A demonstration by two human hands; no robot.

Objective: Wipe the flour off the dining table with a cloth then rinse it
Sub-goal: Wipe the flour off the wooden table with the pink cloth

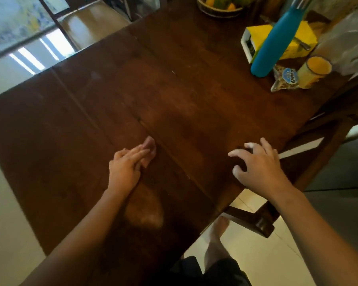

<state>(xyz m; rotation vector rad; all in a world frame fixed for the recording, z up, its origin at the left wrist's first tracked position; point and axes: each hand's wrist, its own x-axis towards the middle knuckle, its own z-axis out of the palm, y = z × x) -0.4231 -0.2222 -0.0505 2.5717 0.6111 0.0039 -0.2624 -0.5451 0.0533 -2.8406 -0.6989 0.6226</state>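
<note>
Cloth (150, 143) on table (194, 100) under left hand (124, 168), fingers straight | right hand (258, 166) spread wide, holding nothing, fingertips (233, 154) white-dusted

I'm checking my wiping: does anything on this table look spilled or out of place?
Yes. A pale floury smear lies on the table by the near edge, behind the cloth, and the right hand has white-dusted fingertips.

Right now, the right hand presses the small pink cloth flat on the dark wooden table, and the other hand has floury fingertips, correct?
No. The head view shows the left hand pressing the small pink cloth flat on the dark wooden table; the right hand has the floury fingertips.
</note>
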